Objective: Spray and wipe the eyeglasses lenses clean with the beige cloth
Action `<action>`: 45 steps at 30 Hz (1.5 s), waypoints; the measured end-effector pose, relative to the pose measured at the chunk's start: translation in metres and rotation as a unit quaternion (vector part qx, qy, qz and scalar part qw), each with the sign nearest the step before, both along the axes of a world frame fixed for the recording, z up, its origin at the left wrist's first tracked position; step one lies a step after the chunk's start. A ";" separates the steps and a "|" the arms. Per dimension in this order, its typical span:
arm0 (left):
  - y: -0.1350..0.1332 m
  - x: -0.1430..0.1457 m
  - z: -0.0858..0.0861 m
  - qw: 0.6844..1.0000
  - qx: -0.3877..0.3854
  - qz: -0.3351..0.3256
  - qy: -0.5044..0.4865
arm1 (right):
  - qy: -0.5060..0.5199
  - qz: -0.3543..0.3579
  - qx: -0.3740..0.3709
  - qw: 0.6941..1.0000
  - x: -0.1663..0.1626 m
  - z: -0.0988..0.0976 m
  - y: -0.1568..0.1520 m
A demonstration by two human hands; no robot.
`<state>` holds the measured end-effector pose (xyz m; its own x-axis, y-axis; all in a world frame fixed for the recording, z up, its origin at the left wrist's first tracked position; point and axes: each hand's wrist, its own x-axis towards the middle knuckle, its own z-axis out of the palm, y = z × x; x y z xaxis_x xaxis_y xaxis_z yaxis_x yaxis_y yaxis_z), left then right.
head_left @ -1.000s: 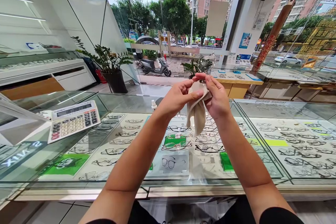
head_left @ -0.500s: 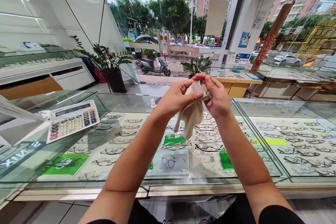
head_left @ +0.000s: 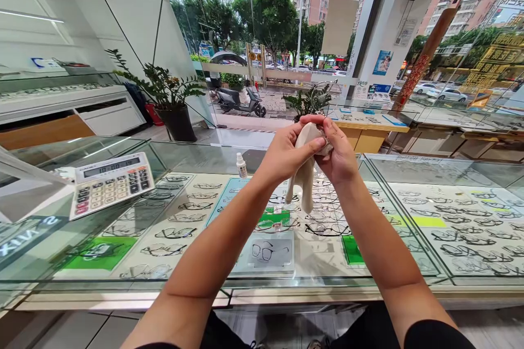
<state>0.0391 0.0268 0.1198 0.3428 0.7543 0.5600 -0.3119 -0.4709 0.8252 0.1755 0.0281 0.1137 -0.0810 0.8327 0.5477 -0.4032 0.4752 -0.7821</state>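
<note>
A beige cleaning cloth (head_left: pixel 305 182) is bunched between both hands above the glass display case, its loose end hanging down. My left hand (head_left: pixel 289 150) is closed on it, thumb pressed across the folds. Close against it, my right hand (head_left: pixel 340 154) pinches what looks like a thin-framed pair of eyeglasses, mostly hidden by the fingers and cloth. A white spray bottle (head_left: pixel 241 166) stands on the glass top, left of the hands. Rows of eyeglasses (head_left: pixel 327 229) lie inside the display case (head_left: pixel 262 285) below.
A calculator (head_left: pixel 111 182) rests on the left of the counter. Another glass case (head_left: pixel 462 174) adjoins on the right. Beyond the counter are a potted plant (head_left: pixel 178 114), a wooden display table (head_left: pixel 368 120) and the shop window.
My hands have shifted slightly, and the cloth is folded differently, its hanging end narrower. The lens seen above my fingers earlier is now hardly visible. More of the spray bottle shows.
</note>
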 end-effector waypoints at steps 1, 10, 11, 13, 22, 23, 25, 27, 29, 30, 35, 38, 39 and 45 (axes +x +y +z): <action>0.000 0.002 -0.001 1.000 0.007 0.009 -0.005 | -0.006 -0.001 0.002 1.000 -0.001 0.001 -0.001; 0.005 0.004 -0.002 0.997 0.060 0.040 -0.010 | -0.026 0.003 0.032 0.999 0.006 0.007 -0.002; 0.006 0.001 -0.001 0.998 0.058 0.020 0.007 | -0.023 -0.006 0.031 0.999 0.008 0.007 0.000; 0.007 -0.006 0.002 0.997 0.061 -0.028 0.042 | -0.003 -0.018 0.024 1.000 0.012 0.008 0.003; 0.005 -0.009 0.004 0.992 0.087 0.037 0.086 | 0.039 -0.010 -0.018 0.999 0.011 0.012 0.002; 0.005 -0.007 0.003 0.992 0.089 0.053 0.070 | 0.036 -0.003 -0.021 0.999 0.010 0.012 0.001; 0.005 -0.003 0.001 0.991 0.098 0.078 0.041 | 0.034 0.008 -0.026 0.999 0.008 0.012 0.000; 0.004 0.000 -0.001 0.989 0.105 0.101 0.025 | 0.029 0.012 -0.029 0.999 0.007 0.012 -0.001; 0.004 0.000 -0.001 0.988 0.104 0.109 0.022 | 0.020 0.013 -0.023 0.999 0.009 0.013 -0.001; 0.004 0.000 -0.001 0.989 0.101 0.108 0.021 | 0.015 0.014 -0.016 1.000 0.010 0.013 -0.001; 0.003 -0.004 0.001 0.990 0.089 0.111 0.017 | 0.020 0.015 0.019 1.000 0.016 0.012 0.002; -0.001 -0.006 0.005 0.989 0.098 0.109 0.026 | 0.025 0.003 0.029 0.999 0.016 0.013 0.001; -0.002 -0.006 0.006 0.988 0.105 0.112 0.031 | 0.023 -0.009 0.035 0.999 0.015 0.014 0.001; -0.007 -0.004 0.009 0.986 0.120 0.108 0.040 | 0.007 -0.064 0.077 0.995 0.012 0.012 0.000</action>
<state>0.0346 0.0195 0.1292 0.2396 0.6630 0.7093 -0.1214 -0.7043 0.6994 0.1880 0.0283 0.1262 0.0285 0.7418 0.6700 -0.3423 0.6370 -0.6907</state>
